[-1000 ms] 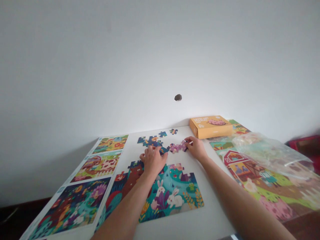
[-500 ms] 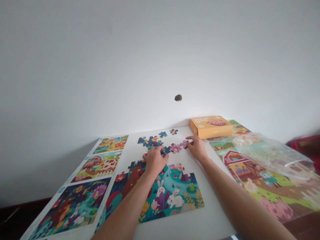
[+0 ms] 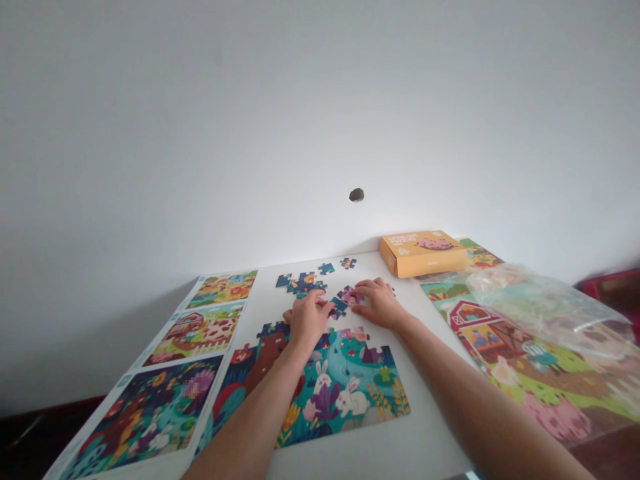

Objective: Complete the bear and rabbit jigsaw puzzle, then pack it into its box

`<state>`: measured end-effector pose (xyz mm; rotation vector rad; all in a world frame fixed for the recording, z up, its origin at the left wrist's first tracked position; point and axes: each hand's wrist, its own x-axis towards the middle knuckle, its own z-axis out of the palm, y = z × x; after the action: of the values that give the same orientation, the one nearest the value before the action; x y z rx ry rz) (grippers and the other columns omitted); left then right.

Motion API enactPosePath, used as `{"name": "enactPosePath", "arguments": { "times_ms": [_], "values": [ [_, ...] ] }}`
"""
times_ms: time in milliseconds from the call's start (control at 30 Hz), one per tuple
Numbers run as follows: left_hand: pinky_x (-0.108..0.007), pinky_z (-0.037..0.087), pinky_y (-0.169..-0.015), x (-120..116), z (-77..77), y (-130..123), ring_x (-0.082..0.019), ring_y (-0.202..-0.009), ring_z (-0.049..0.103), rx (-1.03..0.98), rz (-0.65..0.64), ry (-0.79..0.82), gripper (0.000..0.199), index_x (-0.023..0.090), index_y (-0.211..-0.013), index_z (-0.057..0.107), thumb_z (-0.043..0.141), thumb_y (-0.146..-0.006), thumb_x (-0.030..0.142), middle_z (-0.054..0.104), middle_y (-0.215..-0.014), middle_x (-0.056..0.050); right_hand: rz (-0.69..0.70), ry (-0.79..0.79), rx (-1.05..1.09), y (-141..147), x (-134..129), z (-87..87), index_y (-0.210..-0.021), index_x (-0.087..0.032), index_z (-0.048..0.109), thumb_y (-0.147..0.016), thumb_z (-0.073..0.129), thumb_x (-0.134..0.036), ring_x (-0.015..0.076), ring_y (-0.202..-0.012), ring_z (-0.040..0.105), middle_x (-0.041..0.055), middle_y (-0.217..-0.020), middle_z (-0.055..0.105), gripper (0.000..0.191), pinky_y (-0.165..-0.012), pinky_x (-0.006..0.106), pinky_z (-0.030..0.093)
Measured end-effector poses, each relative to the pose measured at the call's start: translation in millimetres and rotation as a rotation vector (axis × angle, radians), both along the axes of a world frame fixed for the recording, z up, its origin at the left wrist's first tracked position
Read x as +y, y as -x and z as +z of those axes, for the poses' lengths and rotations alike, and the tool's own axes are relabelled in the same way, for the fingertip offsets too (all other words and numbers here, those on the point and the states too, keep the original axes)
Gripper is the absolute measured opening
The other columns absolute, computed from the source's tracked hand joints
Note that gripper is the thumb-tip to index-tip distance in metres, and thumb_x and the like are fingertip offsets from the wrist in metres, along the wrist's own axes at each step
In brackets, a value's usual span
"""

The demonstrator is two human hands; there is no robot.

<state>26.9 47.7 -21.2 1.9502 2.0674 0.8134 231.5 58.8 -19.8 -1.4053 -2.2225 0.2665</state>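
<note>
Teal knobbed piece [image 3: 339, 307] beside curled left hand [image 3: 307, 319], grip unclear, purple piece [image 3: 347, 294] at half-open right hand [image 3: 380, 304]

Touching blue puzzle piece [image 3: 339, 306] at fingertips of left hand [image 3: 329, 305]. Touching pink puzzle pieces [image 3: 349, 294] with right hand [image 3: 355, 301], thumb and forefinger apart. Near both hands, on worktop [image 3: 425, 427]: partly assembled puzzle [image 3: 345, 380], partly covered by left forearm. At rear right: orange box [image 3: 425, 255]. Farther right: clear plastic bag [image 3: 545, 300] over farm picture [image 3: 537, 373]. At left: printed pictures [image 3: 200, 330], in a column.
</note>
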Motion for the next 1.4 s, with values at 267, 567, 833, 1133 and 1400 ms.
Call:
{"name": "enactPosePath", "arguments": {
  "times_ms": [267, 567, 833, 1133, 1400],
  "values": [
    [-0.04, 0.039, -0.081, -4, -0.4, 0, -0.027, -0.099, 0.056, 0.116, 0.004, -0.069, 0.021, 0.028, -0.099, 0.068, 0.058, -0.081, 0.024, 0.065, -0.097, -0.004, -0.084, -0.07, 0.1, 0, 4, 3.3, -0.103, -0.026, 0.066, -0.082, 0.063, -0.042, 0.0221, -0.097, 0.051, 0.0057, -0.102, 0.065, 0.026, -0.084, 0.035, 0.035],
    [-0.049, 0.037, -0.086, -11, 8.1, -5, -0.033, -0.106, 0.049, 0.255, 0.104, -0.045, 0.033, 0.027, -0.104, 0.068, 0.059, -0.079, 0.046, 0.057, -0.111, -0.011, -0.318, -0.097, 0.127, -10, 14, -6.9, -0.075, -0.02, 0.063, -0.081, 0.065, -0.038, 0.0204, -0.088, 0.052, 0.0055, -0.088, 0.062, 0.019, -0.082, 0.032, 0.037],
    [-0.055, 0.032, -0.092, -16, 10.3, -10, -0.036, -0.113, 0.043, 0.339, 0.123, 0.017, 0.045, 0.023, -0.116, 0.061, 0.051, -0.083, 0.052, 0.048, -0.124, -0.016, -0.303, -0.093, 0.102, -3, 6, -0.8, -0.086, -0.023, 0.069, -0.083, 0.06, -0.029, 0.0246, -0.101, 0.049, 0.0079, -0.105, 0.06, 0.012, -0.087, 0.039, 0.036],
    [-0.044, 0.037, -0.091, -14, 9.2, -10, -0.029, -0.11, 0.049, 0.237, -0.086, -0.06, 0.036, 0.026, -0.118, 0.06, 0.052, -0.084, 0.034, 0.059, -0.123, -0.008, 0.164, -0.049, -0.018, 7, -7, 4.5, -0.117, -0.035, 0.062, -0.08, 0.062, -0.038, 0.0292, -0.119, 0.041, 0.0003, -0.134, 0.054, 0.037, -0.096, 0.048, 0.031],
    [-0.051, 0.037, -0.09, -10, 7.6, -5, -0.034, -0.113, 0.045, 0.267, 0.054, -0.025, 0.04, 0.023, -0.12, 0.061, 0.052, -0.081, 0.03, 0.057, -0.128, -0.008, 0.109, -0.065, -0.01, 7, -5, 2.2, -0.104, -0.031, 0.069, -0.084, 0.059, -0.038, 0.0281, -0.116, 0.047, 0.0017, -0.119, 0.064, 0.024, -0.095, 0.046, 0.031]
  ]
}}
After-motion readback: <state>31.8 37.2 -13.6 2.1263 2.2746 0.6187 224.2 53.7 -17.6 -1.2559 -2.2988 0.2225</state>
